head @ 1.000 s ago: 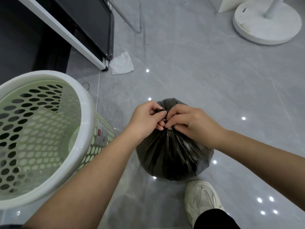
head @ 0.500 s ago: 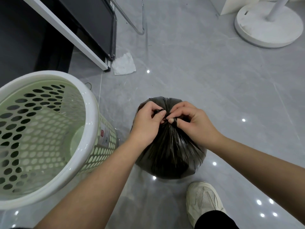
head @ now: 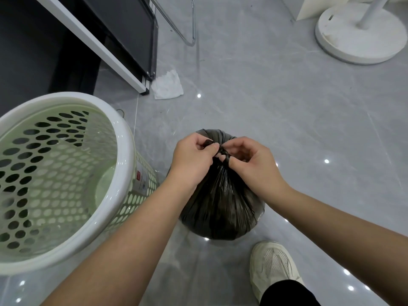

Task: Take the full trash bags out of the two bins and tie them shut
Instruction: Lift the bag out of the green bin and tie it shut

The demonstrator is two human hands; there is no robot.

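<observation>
A full black trash bag point(head: 220, 206) stands on the grey floor in the middle of the view, its top gathered into a twisted neck. My left hand point(head: 192, 160) pinches one strand of the neck from the left. My right hand point(head: 249, 164) pinches the knot from the right, thumb and forefinger on it. The two hands nearly touch above the bag. A pale green perforated bin point(head: 123, 155) with a white rim stands at the left, no bag inside it.
A crumpled white paper point(head: 167, 88) lies on the floor by the foot of a dark cabinet point(head: 123, 34). A white round fan base point(head: 357, 34) stands at the top right. My white shoe point(head: 271, 263) is just below the bag.
The bag's neck has been drawn tighter into a small knot between my fingers. My hands have spread slightly apart, and the bag shifted a little.
</observation>
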